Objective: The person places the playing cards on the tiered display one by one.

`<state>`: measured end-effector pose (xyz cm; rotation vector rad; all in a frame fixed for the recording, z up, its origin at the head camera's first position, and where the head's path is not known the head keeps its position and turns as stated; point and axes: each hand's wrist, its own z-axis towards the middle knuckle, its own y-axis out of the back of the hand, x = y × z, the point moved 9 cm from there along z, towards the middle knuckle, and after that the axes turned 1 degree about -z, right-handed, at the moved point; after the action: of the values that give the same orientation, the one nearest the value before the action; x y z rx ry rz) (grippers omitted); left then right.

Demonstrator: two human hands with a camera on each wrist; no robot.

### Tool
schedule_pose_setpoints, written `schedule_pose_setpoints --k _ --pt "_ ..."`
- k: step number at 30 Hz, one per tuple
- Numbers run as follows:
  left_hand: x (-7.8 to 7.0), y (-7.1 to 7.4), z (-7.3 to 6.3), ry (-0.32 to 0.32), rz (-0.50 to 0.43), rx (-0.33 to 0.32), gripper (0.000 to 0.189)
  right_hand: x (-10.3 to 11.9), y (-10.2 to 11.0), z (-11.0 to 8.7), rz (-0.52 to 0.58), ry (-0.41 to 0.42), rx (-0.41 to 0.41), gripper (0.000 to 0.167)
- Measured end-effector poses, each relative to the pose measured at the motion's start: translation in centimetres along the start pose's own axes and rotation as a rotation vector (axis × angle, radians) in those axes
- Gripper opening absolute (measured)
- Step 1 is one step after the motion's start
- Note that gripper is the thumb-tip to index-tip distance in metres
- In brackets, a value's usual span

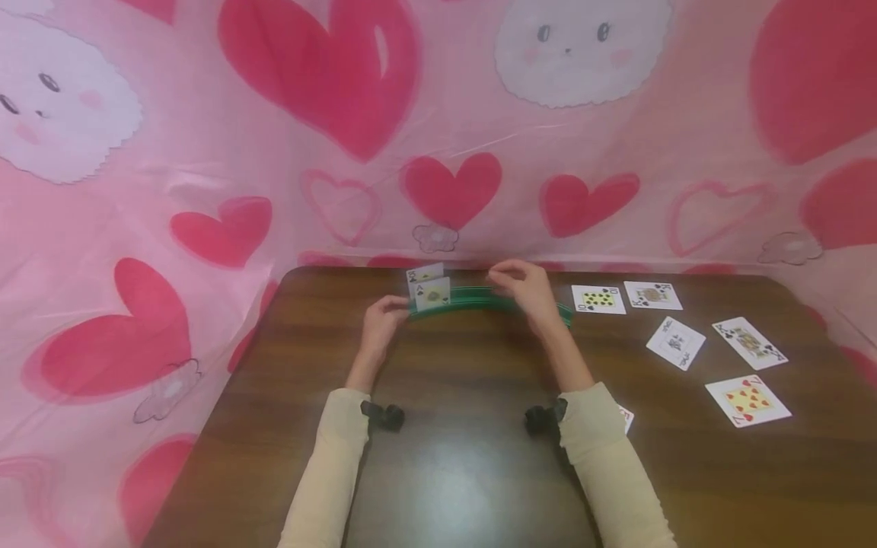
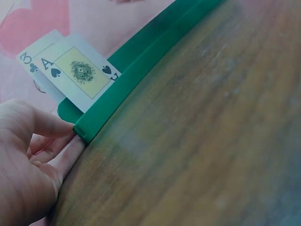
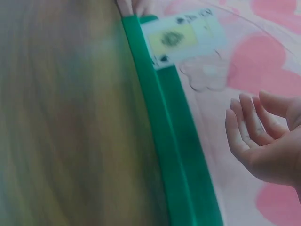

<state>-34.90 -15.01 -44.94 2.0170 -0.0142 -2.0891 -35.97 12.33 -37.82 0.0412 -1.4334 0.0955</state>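
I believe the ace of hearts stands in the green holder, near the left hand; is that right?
Not hearts: the left wrist view shows that the ace of spades stands in the green holder, near the left hand.

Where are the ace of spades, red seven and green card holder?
Ace of spades (image 2: 82,71), left wrist view: its yellow centre.
Red seven (image 1: 748,400), head view: its printed middle.
Green card holder (image 3: 180,129), right wrist view: its back wall.
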Motion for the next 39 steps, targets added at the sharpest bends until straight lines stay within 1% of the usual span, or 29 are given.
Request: schedule_pose_setpoints --k 4,8,11,14,16,18,22,24,26,30,33,39 --pt "-0.1 0.0 -0.1 -0.001 -0.005 0.001 0.016 1.1 2.8 -1.3 0.021 -0.008 -0.035 0.033" --pt "-0.3 0.1 0.0 -0.009 0.000 0.004 0.017 1.7 6.1 -2.3 0.027 -0.016 -0.091 0.034" --pt "-0.2 0.2 0.0 -0.008 -0.003 0.002 0.016 1.7 8.6 -2.9 0.046 -0.028 -0.132 0.033" --pt "0.1 0.3 0.1 -0.009 -0.012 0.000 0.017 1.5 10.7 -3.6 0.056 -0.040 -0.156 0.031" --pt "0.5 0.6 0.1 -0.006 -0.013 -0.011 0.017 1.2 11.9 -4.1 0.077 -0.057 -0.158 0.030" --pt "0.9 0.9 0.2 -0.002 -0.003 -0.024 0.017 0.8 12.9 -4.7 0.121 -0.070 -0.160 0.027" --pt "1.6 1.4 0.4 0.004 0.000 -0.042 0.017 0.1 14.8 -5.4 0.238 -0.092 -0.192 0.018" --pt "1.8 1.5 0.7 -0.003 -0.004 -0.046 0.017 0.1 15.6 -5.4 0.295 -0.086 -0.216 0.014" --pt "1.9 1.5 0.5 -0.005 -0.007 -0.050 0.018 0.2 16.4 -5.6 0.342 -0.082 -0.236 0.012" --pt "2.4 1.4 0.3 0.010 0.004 -0.049 0.018 0.1 17.7 -6.1 0.350 -0.107 -0.283 0.013" --pt "2.5 1.4 0.3 0.009 0.014 -0.042 0.019 -0.1 18.3 -6.3 0.353 -0.129 -0.304 0.016" --pt "1.7 1.5 0.7 -0.034 0.012 -0.041 0.018 -0.1 19.1 -6.3 0.465 -0.126 -0.309 0.016"
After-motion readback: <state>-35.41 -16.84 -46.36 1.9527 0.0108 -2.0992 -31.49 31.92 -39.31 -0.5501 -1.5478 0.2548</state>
